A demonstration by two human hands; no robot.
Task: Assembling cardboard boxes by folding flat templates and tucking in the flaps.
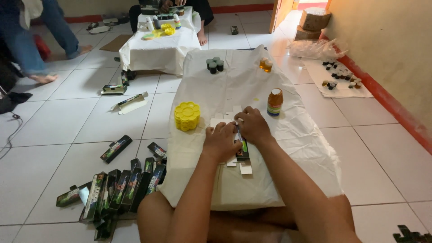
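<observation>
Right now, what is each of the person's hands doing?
Left hand: pressed flat on the flattened carton, not gripping.
Right hand: fingers curled over the carton's top end; grip cannot be told.

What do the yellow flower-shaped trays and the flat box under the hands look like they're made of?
The yellow flower-shaped trays look like moulded plastic: uniform bright colour, smooth scalloped edges, neatly stacked. The flat box under both hands looks like thin printed cardboard, dark on its outer face with white flaps, probably slightly glossy.
</observation>
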